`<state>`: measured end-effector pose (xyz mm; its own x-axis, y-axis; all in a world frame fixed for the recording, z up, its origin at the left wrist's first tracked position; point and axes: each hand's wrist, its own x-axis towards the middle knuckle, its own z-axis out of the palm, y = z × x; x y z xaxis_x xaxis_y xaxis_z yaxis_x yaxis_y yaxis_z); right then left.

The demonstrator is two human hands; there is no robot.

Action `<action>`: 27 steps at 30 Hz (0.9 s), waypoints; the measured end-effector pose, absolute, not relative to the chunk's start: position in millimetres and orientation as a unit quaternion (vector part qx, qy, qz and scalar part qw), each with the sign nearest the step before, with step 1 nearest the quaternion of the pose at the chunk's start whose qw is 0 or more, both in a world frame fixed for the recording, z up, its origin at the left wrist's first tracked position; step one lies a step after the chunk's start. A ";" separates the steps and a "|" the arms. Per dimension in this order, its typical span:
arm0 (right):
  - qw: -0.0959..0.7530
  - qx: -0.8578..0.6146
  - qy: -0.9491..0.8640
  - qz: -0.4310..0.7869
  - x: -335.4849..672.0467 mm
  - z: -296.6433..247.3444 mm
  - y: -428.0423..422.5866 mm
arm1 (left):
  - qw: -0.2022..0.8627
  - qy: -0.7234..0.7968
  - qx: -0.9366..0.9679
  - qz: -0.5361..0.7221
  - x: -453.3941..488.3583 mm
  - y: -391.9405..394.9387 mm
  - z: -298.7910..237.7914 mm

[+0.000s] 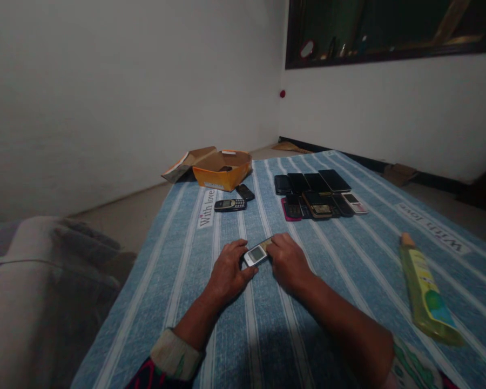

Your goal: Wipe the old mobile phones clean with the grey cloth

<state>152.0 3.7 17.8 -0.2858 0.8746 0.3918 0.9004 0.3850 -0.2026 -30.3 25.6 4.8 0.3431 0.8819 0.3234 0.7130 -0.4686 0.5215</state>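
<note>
Between my hands, low over the striped blue cloth, is a small silver mobile phone [256, 255] with its grey screen facing up. My left hand [230, 270] grips its left end, the thumb along the near edge and the fingers at the far edge. My right hand [287, 259] is closed on the other end, its fingers covering much of the keypad part. Farther off lie a dark keypad phone [230, 205] and a smaller black phone [245, 192], both apart from my hands.
An open orange cardboard box [218, 177] stands at the far left with a dark item inside. Several phones [318, 182] lie in two rows at the far right. A bottle of yellow-green liquid [427, 297] lies on the right of the cloth-covered table [178, 237].
</note>
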 end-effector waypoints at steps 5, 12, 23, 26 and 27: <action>0.238 -0.573 -0.783 -0.036 153.6 16.4 9.6 | 0.145 0.489 0.808 0.294 -29.7 25.3 6.6; 0.244 -0.464 -0.851 -0.027 121.1 16.6 8.2 | 0.148 0.473 0.814 0.304 -30.8 26.4 7.6; 0.238 -0.445 -0.863 -0.010 110.1 17.4 6.9 | 0.148 0.461 0.818 0.310 -31.4 27.3 7.3; 0.216 -0.497 -0.841 -0.015 118.6 21.8 13.9 | 0.145 0.471 0.815 0.305 -30.9 26.6 8.7; 0.206 -0.520 -0.829 -0.015 125.0 24.1 17.6 | 0.143 0.478 0.812 0.303 -31.0 26.4 8.8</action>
